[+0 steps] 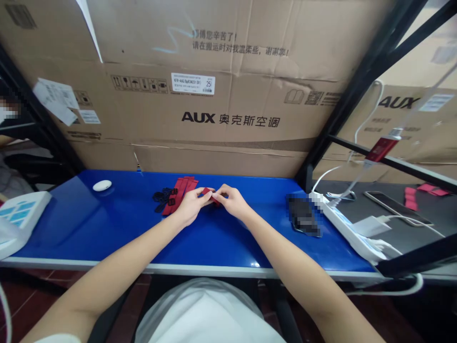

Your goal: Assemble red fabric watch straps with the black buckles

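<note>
My left hand (193,204) and my right hand (230,200) meet above the middle of the blue tabletop. Between their fingertips is a small red strip (207,191), pinched from both sides and partly hidden by the fingers. Just left of my left hand lie several flat red strips (182,186), side by side, with black pieces on them. Thin black cords (162,197) are bunched at the left end of these strips.
A cardboard sheet (228,119) walls off the back. To the left are a white oval object (102,185) and a white device (24,219). On the right lie a blurred dark phone-like object (303,216) and a white power strip (348,231) with cables. Black metal posts (357,90) frame the desk.
</note>
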Demonstrator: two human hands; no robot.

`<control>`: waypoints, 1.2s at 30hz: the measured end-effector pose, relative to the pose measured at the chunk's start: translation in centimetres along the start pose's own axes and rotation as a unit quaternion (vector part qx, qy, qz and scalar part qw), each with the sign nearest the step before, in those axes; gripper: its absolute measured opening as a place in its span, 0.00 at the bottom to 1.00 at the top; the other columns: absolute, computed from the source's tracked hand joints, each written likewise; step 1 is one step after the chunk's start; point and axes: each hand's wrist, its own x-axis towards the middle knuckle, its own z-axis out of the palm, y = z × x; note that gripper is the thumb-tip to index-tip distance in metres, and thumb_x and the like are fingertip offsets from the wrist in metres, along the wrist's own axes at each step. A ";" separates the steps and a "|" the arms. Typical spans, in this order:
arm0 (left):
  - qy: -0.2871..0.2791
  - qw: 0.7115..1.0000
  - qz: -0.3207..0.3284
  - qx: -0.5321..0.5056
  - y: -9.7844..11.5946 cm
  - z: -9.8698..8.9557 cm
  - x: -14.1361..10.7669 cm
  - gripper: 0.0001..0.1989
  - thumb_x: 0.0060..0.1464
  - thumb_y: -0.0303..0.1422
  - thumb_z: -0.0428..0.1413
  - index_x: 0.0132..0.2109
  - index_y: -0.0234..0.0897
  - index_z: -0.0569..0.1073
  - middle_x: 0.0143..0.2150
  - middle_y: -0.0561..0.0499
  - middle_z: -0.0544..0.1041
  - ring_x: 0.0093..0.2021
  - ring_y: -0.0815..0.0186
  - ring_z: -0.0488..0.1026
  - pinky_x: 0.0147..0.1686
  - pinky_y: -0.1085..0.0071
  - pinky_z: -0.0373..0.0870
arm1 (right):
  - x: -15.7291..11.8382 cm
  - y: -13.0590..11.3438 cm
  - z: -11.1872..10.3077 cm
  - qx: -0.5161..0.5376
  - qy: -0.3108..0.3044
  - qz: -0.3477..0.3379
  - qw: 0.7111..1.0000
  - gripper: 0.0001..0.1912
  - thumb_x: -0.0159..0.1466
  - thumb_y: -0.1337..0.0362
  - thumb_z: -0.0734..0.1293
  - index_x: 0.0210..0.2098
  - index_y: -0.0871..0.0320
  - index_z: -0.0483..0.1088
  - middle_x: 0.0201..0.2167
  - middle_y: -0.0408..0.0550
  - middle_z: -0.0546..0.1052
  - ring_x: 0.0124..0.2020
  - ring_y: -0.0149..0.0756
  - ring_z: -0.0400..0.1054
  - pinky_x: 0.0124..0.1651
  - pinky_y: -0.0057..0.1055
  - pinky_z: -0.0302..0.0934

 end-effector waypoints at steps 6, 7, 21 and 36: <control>0.004 1.000 -0.006 -0.005 0.1 0.0 -0.1 0.18 0.44 0.35 0.68 0.42 0.31 0.78 0.41 0.48 0.78 0.44 0.64 0.75 0.56 0.60 0.67 | 0.0 0.3 0.2 0.030 -0.011 0.025 0.999 0.10 0.59 0.58 0.67 0.29 0.59 0.72 0.31 0.45 0.71 0.32 0.33 0.65 0.41 0.34 0.60; 0.002 1.000 -0.007 0.001 0.2 0.0 -0.1 0.18 0.44 0.35 0.68 0.42 0.32 0.77 0.41 0.48 0.78 0.43 0.65 0.75 0.56 0.60 0.67 | 0.0 0.3 0.2 0.035 -0.005 0.036 0.999 0.10 0.58 0.57 0.67 0.28 0.59 0.71 0.30 0.45 0.71 0.31 0.33 0.65 0.40 0.34 0.61; -0.011 0.992 0.052 0.113 0.5 0.0 -0.1 0.20 0.46 0.43 0.66 0.41 0.36 0.70 0.41 0.51 0.74 0.36 0.66 0.76 0.39 0.63 0.78 | -0.8 -0.7 0.0 0.022 0.037 -0.053 0.998 0.17 0.54 0.58 0.73 0.40 0.58 0.70 0.37 0.48 0.75 0.38 0.36 0.70 0.45 0.35 0.65; -0.049 0.975 0.095 0.193 1.7 -1.1 -0.2 0.21 0.46 0.40 0.66 0.41 0.36 0.67 0.35 0.53 0.75 0.30 0.66 0.78 0.32 0.68 0.77 | -1.1 -2.1 -1.9 -0.007 -0.019 -0.039 0.999 0.18 0.58 0.58 0.71 0.46 0.57 0.76 0.41 0.50 0.79 0.41 0.40 0.73 0.49 0.38 0.65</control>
